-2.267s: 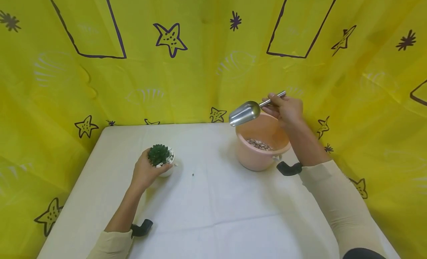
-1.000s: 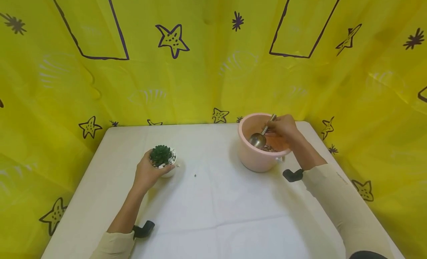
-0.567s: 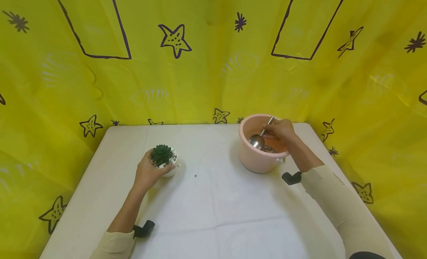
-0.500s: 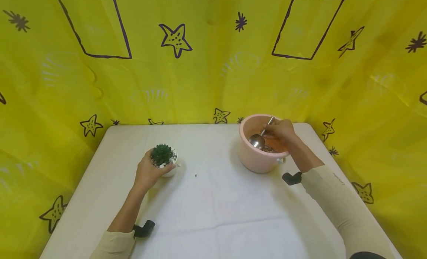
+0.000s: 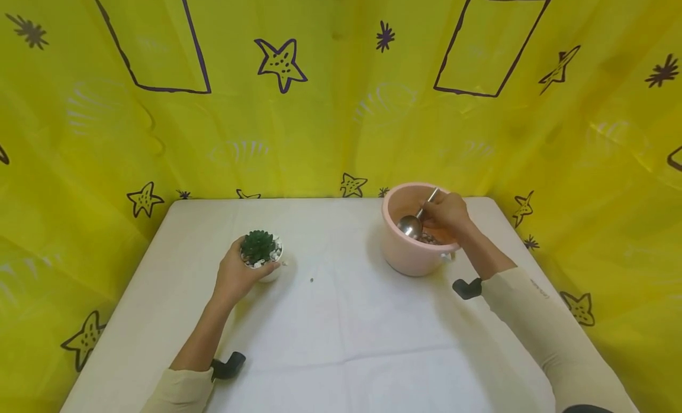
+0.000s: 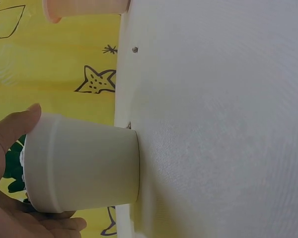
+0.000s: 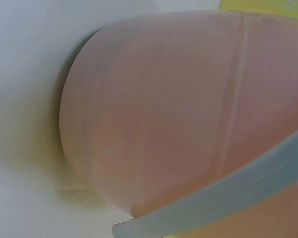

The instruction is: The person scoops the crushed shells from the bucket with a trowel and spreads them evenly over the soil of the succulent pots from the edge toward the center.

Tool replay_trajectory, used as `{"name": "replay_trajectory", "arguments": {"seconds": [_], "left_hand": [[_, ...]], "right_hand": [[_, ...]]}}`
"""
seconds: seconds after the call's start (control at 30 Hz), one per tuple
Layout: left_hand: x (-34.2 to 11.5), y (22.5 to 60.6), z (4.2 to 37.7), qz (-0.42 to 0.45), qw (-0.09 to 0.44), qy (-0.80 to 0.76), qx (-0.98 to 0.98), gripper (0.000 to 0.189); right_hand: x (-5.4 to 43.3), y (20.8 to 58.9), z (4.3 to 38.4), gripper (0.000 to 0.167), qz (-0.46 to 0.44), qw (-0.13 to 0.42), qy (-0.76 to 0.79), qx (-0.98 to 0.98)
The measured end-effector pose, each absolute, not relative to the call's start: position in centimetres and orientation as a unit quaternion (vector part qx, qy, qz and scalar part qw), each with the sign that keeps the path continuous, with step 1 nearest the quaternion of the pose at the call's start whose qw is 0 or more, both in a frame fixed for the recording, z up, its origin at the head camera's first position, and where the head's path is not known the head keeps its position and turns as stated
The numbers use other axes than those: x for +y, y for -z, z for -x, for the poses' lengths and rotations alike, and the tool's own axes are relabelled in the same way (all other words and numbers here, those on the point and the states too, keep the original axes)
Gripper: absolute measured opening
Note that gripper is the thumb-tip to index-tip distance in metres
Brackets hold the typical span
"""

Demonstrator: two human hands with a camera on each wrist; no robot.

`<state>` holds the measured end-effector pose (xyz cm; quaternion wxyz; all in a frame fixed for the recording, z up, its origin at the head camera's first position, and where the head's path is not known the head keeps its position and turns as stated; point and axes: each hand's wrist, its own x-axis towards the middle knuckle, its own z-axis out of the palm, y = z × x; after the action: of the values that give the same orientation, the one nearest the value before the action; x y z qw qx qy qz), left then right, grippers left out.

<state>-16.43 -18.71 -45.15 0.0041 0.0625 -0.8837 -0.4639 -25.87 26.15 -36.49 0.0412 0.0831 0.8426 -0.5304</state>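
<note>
At the left of the table, my left hand (image 5: pixel 237 273) grips a small white pot (image 6: pixel 89 163) round its rim, thumb on one side. A green succulent (image 5: pixel 258 245) and white pebbles (image 5: pixel 275 253) fill its top, and the pot stands upright on the cloth. Over to the right, my right hand (image 5: pixel 445 213) reaches inside a pink bucket (image 5: pixel 407 256), pinching the handle of a metal scoop (image 5: pixel 410 226). The scoop's bowl is down at the brownish gravel (image 5: pixel 429 239) in the bucket; its tip is hidden. Only the bucket's side shows in the right wrist view.
A white cloth covers the table (image 5: pixel 341 318). One loose pebble (image 5: pixel 311 280) lies near its middle, another (image 5: pixel 285 263) beside the pot. A yellow patterned curtain (image 5: pixel 319 117) hangs behind and along both sides. A pale handle strap (image 7: pixel 228 193) crosses the bucket in the right wrist view.
My right hand has brought the scoop down from above the bucket's rim into the bucket; over the last half second it barely shifts. The left hand and pot stay in place.
</note>
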Motion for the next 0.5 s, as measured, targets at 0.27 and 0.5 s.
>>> {"name": "replay_trajectory", "arguments": {"seconds": [0.27,0.5], "left_hand": [[-18.6,45.2,16.2,-0.057,0.005,0.461,-0.885,0.104],[-18.6,45.2,16.1,-0.057,0.007,0.462,-0.885,0.105]], "right_hand": [[26.5,35.9,25.3,0.034,-0.059,0.063,0.492,0.866],[26.7,34.7,24.6,0.036,-0.032,0.076,0.409,0.909]]}}
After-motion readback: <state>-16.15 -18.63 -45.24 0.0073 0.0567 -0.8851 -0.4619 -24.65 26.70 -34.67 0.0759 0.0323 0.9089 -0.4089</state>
